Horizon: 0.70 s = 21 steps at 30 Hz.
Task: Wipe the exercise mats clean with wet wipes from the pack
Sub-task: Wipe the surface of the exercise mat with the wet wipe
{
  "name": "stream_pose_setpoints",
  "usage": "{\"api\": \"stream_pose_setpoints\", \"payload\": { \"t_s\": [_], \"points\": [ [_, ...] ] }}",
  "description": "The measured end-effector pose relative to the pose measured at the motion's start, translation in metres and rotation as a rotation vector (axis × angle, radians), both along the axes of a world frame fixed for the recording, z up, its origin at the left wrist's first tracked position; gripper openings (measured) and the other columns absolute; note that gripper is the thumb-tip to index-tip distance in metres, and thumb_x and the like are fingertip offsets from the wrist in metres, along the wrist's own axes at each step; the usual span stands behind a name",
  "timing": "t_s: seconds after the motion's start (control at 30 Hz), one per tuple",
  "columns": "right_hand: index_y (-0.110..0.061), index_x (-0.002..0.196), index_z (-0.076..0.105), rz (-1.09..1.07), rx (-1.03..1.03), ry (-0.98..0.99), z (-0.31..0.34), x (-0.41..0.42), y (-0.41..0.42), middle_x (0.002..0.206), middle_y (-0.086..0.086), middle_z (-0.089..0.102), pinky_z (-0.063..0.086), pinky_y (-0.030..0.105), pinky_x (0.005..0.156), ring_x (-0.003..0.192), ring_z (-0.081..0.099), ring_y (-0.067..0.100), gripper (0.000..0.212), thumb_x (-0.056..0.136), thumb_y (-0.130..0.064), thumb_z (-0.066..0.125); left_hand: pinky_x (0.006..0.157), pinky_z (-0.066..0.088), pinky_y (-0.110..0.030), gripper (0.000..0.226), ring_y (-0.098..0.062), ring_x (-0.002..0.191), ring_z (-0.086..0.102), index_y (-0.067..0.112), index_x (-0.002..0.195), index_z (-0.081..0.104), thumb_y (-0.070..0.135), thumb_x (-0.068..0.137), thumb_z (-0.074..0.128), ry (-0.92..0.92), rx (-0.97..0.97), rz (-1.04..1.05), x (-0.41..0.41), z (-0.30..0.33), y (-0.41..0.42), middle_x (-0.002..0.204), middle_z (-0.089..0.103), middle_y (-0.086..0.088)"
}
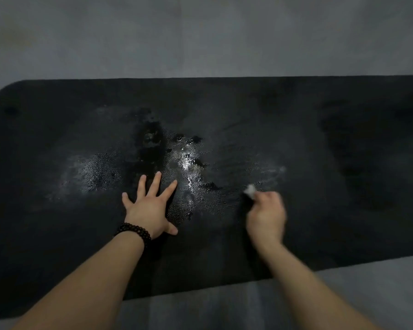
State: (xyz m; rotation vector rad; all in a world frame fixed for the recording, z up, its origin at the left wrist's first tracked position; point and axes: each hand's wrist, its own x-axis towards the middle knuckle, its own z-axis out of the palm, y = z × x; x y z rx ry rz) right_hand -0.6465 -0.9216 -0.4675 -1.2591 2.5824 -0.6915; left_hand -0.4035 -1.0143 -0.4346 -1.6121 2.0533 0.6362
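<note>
A: Where is the mat (296,110) seen?

B: It is laid flat on a grey floor (200,39) and is stretched across nearly the whole view. It is black, with a rounded corner shown at far left, and its right end is cut off by the frame edge. A fine dotted texture is picked out by the light near the middle.

A: What is noted on its surface?

B: A wet patch (186,160) is seen at the centre, where glare is thrown back in a bright streak. Darker blotches are scattered around it, and paler, hazy smears are spread to the left and right.

A: And the wipe (249,189)?

B: A small white wad is held by the right hand (266,215), whose fingers are curled around it. Only its tip is shown past the knuckles, and it is pressed to the mat just right of the wet patch. The hand is blurred, so finer detail cannot be told.

A: How is the left hand (150,208) placed?

B: It is laid palm-down on the mat with fingers straight and spread, nothing being held. It is set just left of the wet streak, apart from the right hand. A dark beaded bracelet (135,232) is worn at that wrist. Both forearms are bare.
</note>
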Motion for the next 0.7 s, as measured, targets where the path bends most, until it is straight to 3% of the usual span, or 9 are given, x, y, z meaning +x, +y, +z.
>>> {"api": "stream_pose_setpoints", "payload": {
  "t_s": [0.1, 0.23, 0.33, 0.4, 0.47, 0.57, 0.7],
  "points": [
    [-0.007, 0.104, 0.071, -0.158, 0.136, 0.054, -0.004, -0.015, 0.016, 0.095, 0.011, 0.057, 0.046, 0.034, 0.070, 0.082, 0.057, 0.035, 0.034, 0.082, 0.001, 0.047, 0.119, 0.005, -0.069, 0.133, -0.029, 0.153, -0.023, 0.046, 0.159, -0.005, 0.059, 0.065, 0.088, -0.026, -0.065, -0.039, -0.004, 0.000, 0.004, 0.168, -0.022, 0.001],
    [-0.011, 0.095, 0.073, 0.197, 0.059, -0.006, -0.015, 0.079, 0.041, 0.081, 0.008, 0.057, 0.047, 0.037, 0.058, 0.070, 0.057, 0.033, 0.036, 0.068, -0.004, 0.050, 0.123, 0.025, -0.052, 0.116, -0.030, 0.155, 0.003, 0.032, 0.162, 0.014, 0.042, 0.074, 0.088, 0.037, -0.169, -0.033, -0.016, 0.000, 0.024, 0.168, 0.003, -0.010],
    [-0.013, 0.094, 0.073, 0.342, 0.041, -0.100, -0.012, 0.084, 0.050, 0.081, 0.004, 0.056, 0.046, 0.033, 0.064, 0.073, 0.056, 0.026, 0.031, 0.073, -0.006, 0.052, 0.125, 0.016, -0.054, 0.110, -0.034, 0.156, -0.009, 0.033, 0.163, 0.007, 0.038, 0.082, 0.081, 0.067, -0.065, -0.040, -0.025, 0.000, 0.029, 0.168, -0.012, -0.015],
    [-0.012, 0.089, 0.072, 0.191, 0.001, -0.039, -0.005, 0.041, 0.048, 0.079, 0.003, 0.053, 0.042, 0.030, 0.061, 0.071, 0.055, 0.026, 0.021, 0.081, -0.009, 0.053, 0.125, 0.005, -0.057, 0.133, -0.034, 0.153, -0.022, 0.033, 0.162, -0.006, 0.060, 0.069, 0.086, 0.057, 0.070, -0.036, -0.027, 0.003, 0.026, 0.165, -0.027, -0.015],
    [-0.010, 0.097, 0.072, -0.063, 0.069, 0.022, 0.002, -0.014, 0.048, 0.085, 0.002, 0.050, 0.036, 0.026, 0.064, 0.073, 0.051, 0.023, 0.024, 0.084, -0.003, 0.053, 0.125, 0.002, -0.059, 0.150, -0.035, 0.151, -0.029, 0.030, 0.161, -0.013, 0.074, 0.056, 0.084, 0.031, 0.118, -0.037, -0.028, 0.003, 0.025, 0.162, -0.035, -0.016],
    [-0.005, 0.102, 0.069, -0.264, 0.160, 0.066, -0.003, -0.032, 0.055, 0.094, 0.010, 0.054, 0.044, 0.034, 0.069, 0.083, 0.055, 0.031, 0.030, 0.083, 0.002, 0.048, 0.123, -0.001, -0.063, 0.162, -0.039, 0.147, -0.035, 0.026, 0.157, -0.025, 0.081, 0.049, 0.083, -0.037, 0.096, -0.071, -0.034, -0.004, 0.034, 0.157, -0.041, -0.020],
    [-0.012, 0.093, 0.069, 0.209, 0.086, -0.019, -0.014, 0.089, 0.075, 0.081, 0.005, 0.056, 0.044, 0.031, 0.058, 0.071, 0.055, 0.026, 0.034, 0.063, -0.004, 0.054, 0.123, -0.001, -0.063, 0.165, -0.040, 0.148, -0.033, 0.024, 0.156, -0.028, 0.082, 0.048, 0.082, -0.038, 0.029, -0.077, -0.036, -0.012, 0.040, 0.157, -0.040, -0.022]
  ]
}}
